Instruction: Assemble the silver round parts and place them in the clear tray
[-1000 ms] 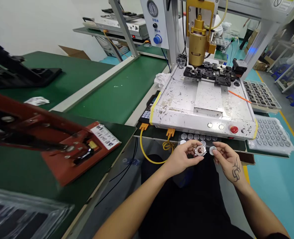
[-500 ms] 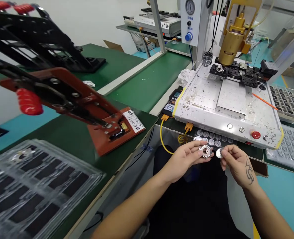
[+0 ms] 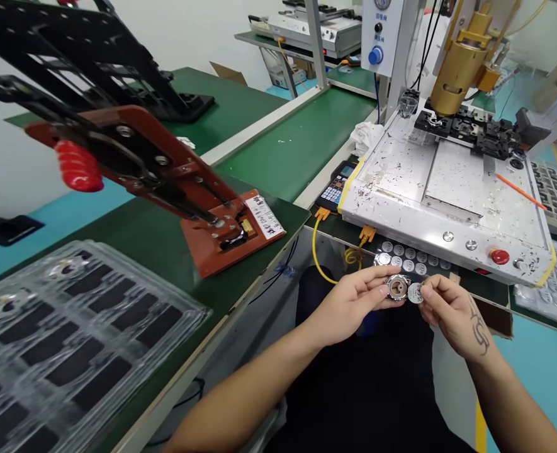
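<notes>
In my left hand (image 3: 354, 303), between thumb and fingers, is a shiny metal watch case (image 3: 398, 287) with a round opening facing up. My right hand (image 3: 450, 308) pinches a small silvery disc (image 3: 415, 293) with markings on its face, like a watch case back. The disc is just right of the case, nearly edge to edge; whether they touch I cannot tell. Behind my hands lies a dark sheet (image 3: 409, 255) bearing rows of similar round silvery discs, partly hidden by my left fingers.
A white machine base (image 3: 420, 201) with a gold dispenser head (image 3: 457, 75) stands ahead on the right. A red-brown lever press (image 3: 202, 214) and a clear plastic tray (image 3: 94, 340) sit on the green bench at left. A yellow cable (image 3: 316, 251) hangs between the benches.
My view has shifted slightly, so the surroundings sit further right. The disc in my right hand has turned to show its marked face and come closer to the watch case.
</notes>
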`<action>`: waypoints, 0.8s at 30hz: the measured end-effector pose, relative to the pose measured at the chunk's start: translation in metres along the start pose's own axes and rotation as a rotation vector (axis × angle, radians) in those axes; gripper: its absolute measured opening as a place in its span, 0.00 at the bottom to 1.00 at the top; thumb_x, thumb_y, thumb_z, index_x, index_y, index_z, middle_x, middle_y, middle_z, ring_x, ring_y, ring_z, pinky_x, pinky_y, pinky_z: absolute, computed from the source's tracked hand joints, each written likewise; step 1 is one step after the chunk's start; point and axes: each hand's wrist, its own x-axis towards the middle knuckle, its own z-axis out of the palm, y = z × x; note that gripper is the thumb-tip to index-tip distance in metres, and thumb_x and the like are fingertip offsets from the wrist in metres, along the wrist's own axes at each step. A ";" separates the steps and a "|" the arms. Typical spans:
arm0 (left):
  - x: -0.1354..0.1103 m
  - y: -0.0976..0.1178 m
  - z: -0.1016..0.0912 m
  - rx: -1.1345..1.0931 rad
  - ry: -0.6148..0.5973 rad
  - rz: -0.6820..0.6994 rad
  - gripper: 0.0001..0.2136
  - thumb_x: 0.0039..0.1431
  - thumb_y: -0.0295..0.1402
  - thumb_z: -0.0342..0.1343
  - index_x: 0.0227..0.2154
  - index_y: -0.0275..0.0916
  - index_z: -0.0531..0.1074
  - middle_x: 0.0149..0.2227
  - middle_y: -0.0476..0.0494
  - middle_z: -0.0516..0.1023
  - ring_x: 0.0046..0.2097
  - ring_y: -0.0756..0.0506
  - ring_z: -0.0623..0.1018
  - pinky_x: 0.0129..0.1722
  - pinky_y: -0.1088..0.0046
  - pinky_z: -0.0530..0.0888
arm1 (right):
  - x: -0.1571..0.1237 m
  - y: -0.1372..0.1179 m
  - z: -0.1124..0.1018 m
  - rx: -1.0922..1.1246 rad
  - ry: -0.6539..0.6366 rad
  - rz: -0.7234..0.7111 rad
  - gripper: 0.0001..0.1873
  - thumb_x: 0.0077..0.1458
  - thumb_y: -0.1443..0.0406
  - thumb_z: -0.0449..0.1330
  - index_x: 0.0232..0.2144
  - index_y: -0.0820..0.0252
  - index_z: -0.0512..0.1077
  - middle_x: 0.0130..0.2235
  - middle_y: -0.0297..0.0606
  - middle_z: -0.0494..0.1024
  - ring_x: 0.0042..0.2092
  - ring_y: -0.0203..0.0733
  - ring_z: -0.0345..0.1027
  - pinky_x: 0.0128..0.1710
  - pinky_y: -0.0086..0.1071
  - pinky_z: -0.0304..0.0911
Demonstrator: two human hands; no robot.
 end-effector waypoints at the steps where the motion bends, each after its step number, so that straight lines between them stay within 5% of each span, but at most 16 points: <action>1: -0.001 0.000 0.000 0.002 -0.001 0.002 0.21 0.67 0.38 0.69 0.60 0.39 0.80 0.54 0.36 0.86 0.60 0.33 0.83 0.63 0.48 0.81 | 0.000 -0.002 0.001 -0.026 0.004 -0.009 0.18 0.68 0.50 0.67 0.36 0.55 0.71 0.25 0.28 0.69 0.26 0.35 0.57 0.27 0.31 0.52; 7: -0.003 -0.001 0.000 -0.005 -0.004 0.003 0.21 0.66 0.40 0.70 0.59 0.40 0.80 0.59 0.36 0.84 0.60 0.33 0.83 0.63 0.51 0.81 | 0.004 -0.019 0.012 -0.270 0.077 -0.226 0.18 0.67 0.49 0.65 0.33 0.54 0.74 0.42 0.39 0.78 0.41 0.44 0.70 0.40 0.34 0.67; 12: -0.004 0.000 0.002 0.026 0.009 0.019 0.22 0.67 0.39 0.69 0.60 0.40 0.80 0.58 0.35 0.84 0.61 0.31 0.82 0.64 0.49 0.80 | 0.005 -0.021 0.021 -0.374 0.094 -0.299 0.16 0.69 0.51 0.63 0.33 0.54 0.74 0.50 0.43 0.78 0.51 0.49 0.73 0.50 0.39 0.70; 24: -0.007 -0.001 0.007 0.078 -0.010 0.072 0.20 0.70 0.38 0.66 0.62 0.41 0.79 0.63 0.35 0.81 0.64 0.32 0.80 0.65 0.51 0.79 | 0.007 -0.019 0.031 -0.366 0.051 -0.298 0.16 0.70 0.52 0.63 0.34 0.54 0.74 0.49 0.42 0.78 0.50 0.49 0.72 0.52 0.40 0.68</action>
